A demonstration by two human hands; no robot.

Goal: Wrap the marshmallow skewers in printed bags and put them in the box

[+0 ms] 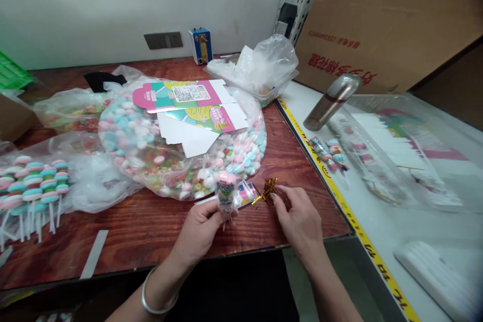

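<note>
In the head view my left hand is closed round the lower end of a wrapped marshmallow lollipop, which stands upright in clear film. My right hand reaches to a small bunch of gold twist ties on the table, its thumb and forefinger pinched at the bunch's edge. Whether a single tie is between those fingers is too small to make out. Behind the lollipop lies a small printed packet or card, partly covered.
A big round bag of pastel marshmallows bears unfolded printed cartons. Unwrapped lollipops lie at left. On the right-hand white table are wrapped lollipops, a metal flask and a clear plastic tray. A cardboard box stands behind.
</note>
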